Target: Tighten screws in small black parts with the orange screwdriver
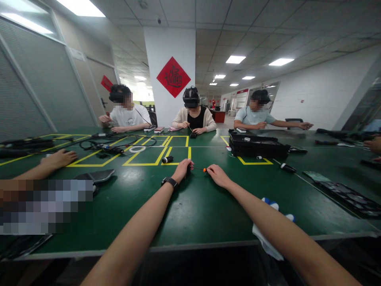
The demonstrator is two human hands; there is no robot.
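Over the green table (190, 214), my left hand (183, 171) is closed around a small dark object (188, 171), mostly hidden by the fingers. My right hand (218, 174) pinches the orange end (205, 170) of a thin tool that looks like a screwdriver. Its slim shaft (197, 168) points left and reaches the dark object; whether the tip touches it I cannot tell. Just beyond my left hand lies a short black cylinder (167, 159) with a white band. A dark watch (169, 182) circles my left wrist.
A long black open case (258, 146) stands at the back right. Cables (101, 146) spread at the left near a co-worker's hand (59, 159). A black, white-banded handle (288, 168) and a dark panel (351, 196) lie right. White-and-blue gloves (264, 234) hang over the front edge.
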